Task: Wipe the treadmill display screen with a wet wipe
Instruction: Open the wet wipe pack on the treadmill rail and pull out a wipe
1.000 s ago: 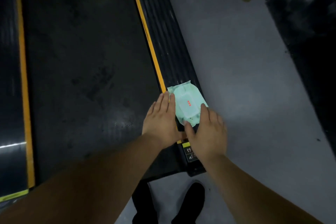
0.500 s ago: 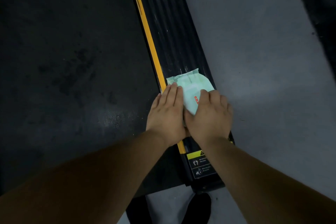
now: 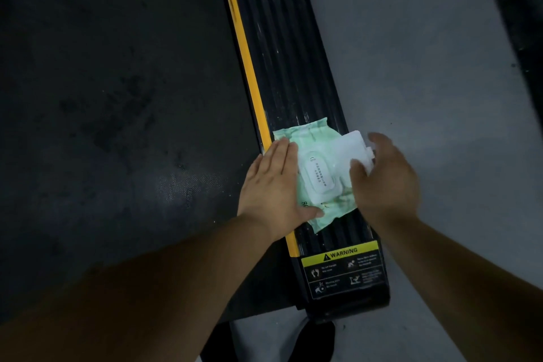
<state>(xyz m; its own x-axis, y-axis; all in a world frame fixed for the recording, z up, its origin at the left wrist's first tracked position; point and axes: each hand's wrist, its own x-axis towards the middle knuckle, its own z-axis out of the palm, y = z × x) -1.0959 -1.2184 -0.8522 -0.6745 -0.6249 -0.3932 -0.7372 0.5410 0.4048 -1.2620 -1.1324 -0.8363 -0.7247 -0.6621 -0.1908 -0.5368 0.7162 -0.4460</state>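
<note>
lid (image 3: 351,147) now flipped open, left hand (image 3: 273,185) flat.

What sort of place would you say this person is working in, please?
Probably a gym or fitness room: a treadmill belt, its ribbed side rail bearing a yellow warning label, and grey floor. The left hand presses a wet wipe pack.

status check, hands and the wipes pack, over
Left hand flat on wet wipe pack, pinning it to side rail. Right hand pinching the opened lid flap. No wipe out yet. Nothing blocking.
</note>
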